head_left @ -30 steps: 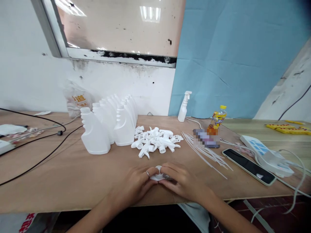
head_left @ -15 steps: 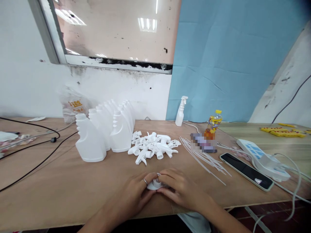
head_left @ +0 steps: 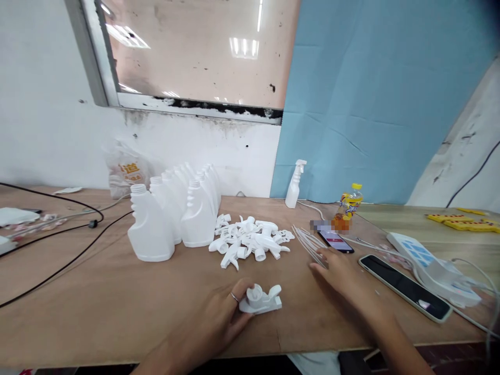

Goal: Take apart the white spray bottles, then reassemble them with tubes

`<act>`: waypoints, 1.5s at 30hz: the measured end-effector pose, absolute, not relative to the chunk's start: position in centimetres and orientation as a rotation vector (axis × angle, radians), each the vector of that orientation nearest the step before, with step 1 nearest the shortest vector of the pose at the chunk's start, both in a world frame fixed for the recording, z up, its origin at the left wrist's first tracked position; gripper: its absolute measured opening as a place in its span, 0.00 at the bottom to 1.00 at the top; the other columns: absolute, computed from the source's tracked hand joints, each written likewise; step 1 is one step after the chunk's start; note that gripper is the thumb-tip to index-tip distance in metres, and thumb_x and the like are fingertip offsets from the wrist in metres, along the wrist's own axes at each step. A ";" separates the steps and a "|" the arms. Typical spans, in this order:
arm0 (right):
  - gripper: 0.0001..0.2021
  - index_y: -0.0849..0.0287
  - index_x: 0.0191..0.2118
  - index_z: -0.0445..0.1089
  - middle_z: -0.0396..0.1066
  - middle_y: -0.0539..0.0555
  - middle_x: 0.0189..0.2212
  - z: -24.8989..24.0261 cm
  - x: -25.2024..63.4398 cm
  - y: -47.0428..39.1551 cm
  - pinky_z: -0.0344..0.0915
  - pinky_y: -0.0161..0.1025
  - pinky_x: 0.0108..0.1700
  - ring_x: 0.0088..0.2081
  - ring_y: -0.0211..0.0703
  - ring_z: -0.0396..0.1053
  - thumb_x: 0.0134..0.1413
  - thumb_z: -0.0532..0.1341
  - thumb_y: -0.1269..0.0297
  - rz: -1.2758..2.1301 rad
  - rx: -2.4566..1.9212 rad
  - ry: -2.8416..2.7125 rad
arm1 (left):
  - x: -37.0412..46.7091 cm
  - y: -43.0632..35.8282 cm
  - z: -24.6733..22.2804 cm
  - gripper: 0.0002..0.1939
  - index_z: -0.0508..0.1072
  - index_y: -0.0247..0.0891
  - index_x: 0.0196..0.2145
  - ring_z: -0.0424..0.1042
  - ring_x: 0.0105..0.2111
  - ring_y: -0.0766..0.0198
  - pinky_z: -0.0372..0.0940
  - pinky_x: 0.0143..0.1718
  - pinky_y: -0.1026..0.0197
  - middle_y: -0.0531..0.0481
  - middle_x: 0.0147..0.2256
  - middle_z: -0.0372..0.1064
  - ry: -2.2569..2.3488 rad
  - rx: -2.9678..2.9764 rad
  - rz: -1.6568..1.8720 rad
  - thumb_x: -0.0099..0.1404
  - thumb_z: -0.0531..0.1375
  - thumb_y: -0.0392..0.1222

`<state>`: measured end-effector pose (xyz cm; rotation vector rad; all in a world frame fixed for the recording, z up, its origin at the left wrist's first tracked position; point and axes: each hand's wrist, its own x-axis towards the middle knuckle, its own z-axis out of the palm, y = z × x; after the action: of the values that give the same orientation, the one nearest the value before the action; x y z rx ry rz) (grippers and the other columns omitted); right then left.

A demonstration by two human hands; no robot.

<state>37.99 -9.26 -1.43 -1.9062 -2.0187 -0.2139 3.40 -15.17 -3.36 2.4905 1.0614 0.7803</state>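
Note:
Near the table's front edge, my left hand (head_left: 224, 315) grips a white spray head (head_left: 260, 300) between thumb and fingers. My right hand (head_left: 338, 273) is out to the right, at the lower ends of the thin white tubes (head_left: 310, 244); whether its fingertips pinch a tube is too small to tell. A pile of white spray heads (head_left: 250, 240) lies behind my hands. White bottles (head_left: 151, 237) without tops stand in rows to the left of the pile. One white bottle with a sprayer (head_left: 292, 185) stands upright by the wall.
To the right are a dark phone (head_left: 404, 286), another phone with a lit screen (head_left: 336, 240), a power strip (head_left: 425, 260) with cables and a drink bottle (head_left: 350, 203). Black cables (head_left: 70, 255) cross the table's left side. A plastic bag (head_left: 127, 169) stands behind the bottles.
My right hand has left the spray head and moved right to the tubes. My left hand still holds the spray head. The view has shifted slightly.

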 end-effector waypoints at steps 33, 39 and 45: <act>0.07 0.57 0.40 0.75 0.70 0.55 0.37 2.0 27.2 -13.1 0.66 0.36 0.34 0.34 0.40 0.66 0.55 0.68 0.64 1.463 -0.585 -1.089 | 3.1 -15.0 -3.8 0.18 0.62 0.51 0.59 0.76 0.45 0.59 0.71 0.46 0.59 0.51 0.49 0.74 0.919 2.492 0.864 0.74 0.57 0.42; 0.10 0.60 0.34 0.72 0.56 0.49 0.27 2.5 22.9 -14.5 0.55 0.33 0.30 0.27 0.35 0.53 0.59 0.65 0.58 1.631 -0.383 -1.055 | 3.2 -14.9 -3.5 0.24 0.59 0.52 0.64 0.75 0.49 0.59 0.70 0.51 0.58 0.49 0.53 0.73 0.861 2.486 0.870 0.74 0.58 0.40; 0.13 0.60 0.33 0.67 0.55 0.48 0.27 1.3 21.9 -14.7 0.48 0.35 0.29 0.27 0.34 0.51 0.66 0.60 0.57 1.591 -0.336 -1.155 | 3.2 -14.8 -3.8 0.18 0.65 0.49 0.59 0.76 0.45 0.59 0.70 0.49 0.58 0.49 0.45 0.75 0.876 2.489 0.860 0.74 0.58 0.41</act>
<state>21.91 -14.70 1.33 -0.3360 -1.1553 1.5906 3.15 -14.81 -3.77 2.4889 0.8762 0.8600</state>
